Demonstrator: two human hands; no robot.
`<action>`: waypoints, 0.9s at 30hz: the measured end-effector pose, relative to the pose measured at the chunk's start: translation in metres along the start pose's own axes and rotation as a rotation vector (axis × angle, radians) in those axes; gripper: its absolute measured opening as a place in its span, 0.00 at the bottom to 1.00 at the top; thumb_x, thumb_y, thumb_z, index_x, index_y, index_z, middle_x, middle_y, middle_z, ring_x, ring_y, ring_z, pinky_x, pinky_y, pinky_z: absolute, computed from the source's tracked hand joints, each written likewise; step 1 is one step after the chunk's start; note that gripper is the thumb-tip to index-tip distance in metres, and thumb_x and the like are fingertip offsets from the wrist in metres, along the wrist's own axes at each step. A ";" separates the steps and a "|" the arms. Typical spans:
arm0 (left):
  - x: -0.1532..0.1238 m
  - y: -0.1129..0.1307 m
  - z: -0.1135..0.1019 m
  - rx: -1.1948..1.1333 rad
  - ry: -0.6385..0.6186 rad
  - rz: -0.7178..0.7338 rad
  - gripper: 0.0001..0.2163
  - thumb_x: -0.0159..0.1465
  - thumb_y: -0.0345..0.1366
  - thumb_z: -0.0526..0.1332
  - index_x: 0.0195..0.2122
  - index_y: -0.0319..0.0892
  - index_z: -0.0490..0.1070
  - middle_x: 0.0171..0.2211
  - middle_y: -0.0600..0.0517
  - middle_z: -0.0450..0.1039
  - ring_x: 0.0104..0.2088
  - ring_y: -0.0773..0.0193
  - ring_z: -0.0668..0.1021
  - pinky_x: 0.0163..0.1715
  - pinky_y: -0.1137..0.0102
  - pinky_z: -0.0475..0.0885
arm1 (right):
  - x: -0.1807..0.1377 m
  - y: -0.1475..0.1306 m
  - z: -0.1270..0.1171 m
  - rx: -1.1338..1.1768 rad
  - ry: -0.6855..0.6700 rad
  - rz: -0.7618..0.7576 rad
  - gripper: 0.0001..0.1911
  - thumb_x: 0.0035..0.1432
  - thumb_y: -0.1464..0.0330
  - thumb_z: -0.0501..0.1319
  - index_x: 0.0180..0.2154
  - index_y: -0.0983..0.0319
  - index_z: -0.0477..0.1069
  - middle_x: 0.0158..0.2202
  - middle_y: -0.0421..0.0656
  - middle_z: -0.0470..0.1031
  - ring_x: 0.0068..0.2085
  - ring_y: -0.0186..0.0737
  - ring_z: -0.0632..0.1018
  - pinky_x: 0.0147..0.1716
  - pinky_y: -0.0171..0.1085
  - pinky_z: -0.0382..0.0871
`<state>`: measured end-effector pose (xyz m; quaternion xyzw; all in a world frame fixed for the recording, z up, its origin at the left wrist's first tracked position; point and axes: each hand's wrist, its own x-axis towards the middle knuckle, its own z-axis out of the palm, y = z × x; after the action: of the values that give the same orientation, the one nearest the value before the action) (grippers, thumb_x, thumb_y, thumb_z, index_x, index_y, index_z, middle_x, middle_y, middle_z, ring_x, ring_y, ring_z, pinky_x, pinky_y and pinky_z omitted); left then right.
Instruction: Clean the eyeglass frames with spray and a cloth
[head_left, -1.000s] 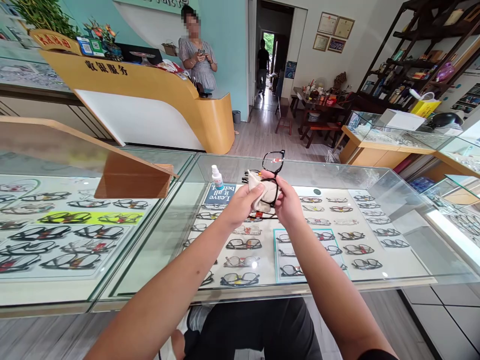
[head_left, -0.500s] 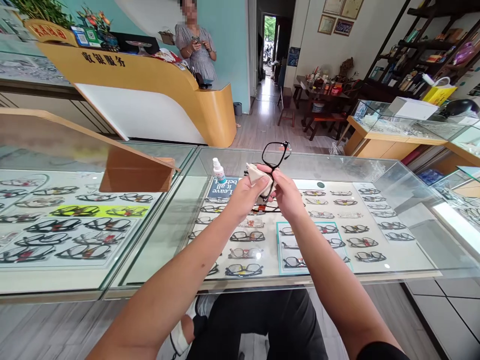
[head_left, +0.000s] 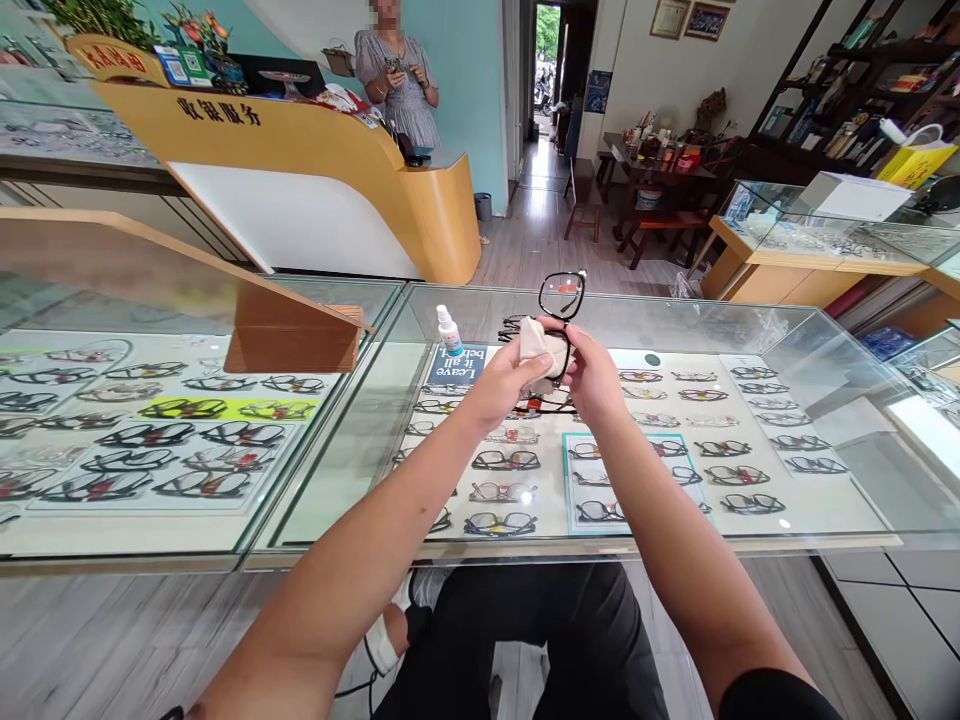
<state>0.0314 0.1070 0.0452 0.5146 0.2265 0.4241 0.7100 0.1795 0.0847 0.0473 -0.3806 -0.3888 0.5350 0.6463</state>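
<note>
A pair of black-framed glasses [head_left: 562,296] is held up above the glass display counter [head_left: 705,325]. My right hand [head_left: 595,378] grips the frame at its lower lens. My left hand [head_left: 501,380] pinches a beige cleaning cloth [head_left: 538,345] pressed over that lower lens. The upper lens stands free above my fingers. A small white spray bottle [head_left: 448,331] with a blue label stands on the counter just left of my left hand.
Inside the counter lie rows of spectacle frames [head_left: 510,460]. A wooden stand [head_left: 296,340] sits on the left showcase. A person [head_left: 401,75] stands behind the yellow reception desk [head_left: 315,180]. Wooden table and stools [head_left: 645,190] are at the back right.
The glasses have been turned in my hands, and the cloth now covers the lower lens again. The camera has tilted and shifted a little.
</note>
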 end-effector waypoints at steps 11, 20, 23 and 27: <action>0.007 -0.010 -0.002 0.005 0.149 0.047 0.27 0.62 0.58 0.77 0.49 0.39 0.78 0.35 0.50 0.81 0.32 0.62 0.84 0.30 0.69 0.80 | -0.003 -0.001 0.004 -0.008 -0.101 -0.012 0.18 0.60 0.52 0.71 0.44 0.57 0.87 0.33 0.39 0.74 0.29 0.34 0.67 0.25 0.36 0.65; 0.004 -0.003 -0.008 -0.042 0.065 -0.030 0.27 0.61 0.51 0.78 0.52 0.37 0.79 0.39 0.44 0.85 0.40 0.52 0.88 0.38 0.63 0.83 | -0.002 -0.003 0.003 -0.064 0.005 -0.026 0.19 0.62 0.51 0.69 0.46 0.57 0.86 0.36 0.41 0.77 0.27 0.32 0.63 0.23 0.34 0.59; 0.003 -0.004 -0.003 0.009 0.039 0.049 0.30 0.59 0.49 0.81 0.57 0.41 0.78 0.40 0.49 0.85 0.37 0.59 0.86 0.40 0.66 0.82 | -0.002 0.000 0.004 -0.052 0.045 -0.033 0.16 0.60 0.52 0.71 0.39 0.57 0.84 0.33 0.39 0.73 0.26 0.32 0.63 0.22 0.34 0.60; 0.003 -0.008 0.004 0.050 0.144 0.115 0.32 0.59 0.55 0.80 0.57 0.41 0.77 0.37 0.51 0.84 0.32 0.63 0.83 0.33 0.69 0.80 | -0.003 0.002 0.006 -0.070 -0.015 -0.049 0.15 0.59 0.52 0.72 0.35 0.57 0.83 0.30 0.38 0.69 0.27 0.33 0.65 0.22 0.35 0.62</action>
<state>0.0392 0.1062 0.0397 0.5125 0.2575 0.4940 0.6534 0.1728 0.0823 0.0475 -0.3895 -0.4213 0.5080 0.6424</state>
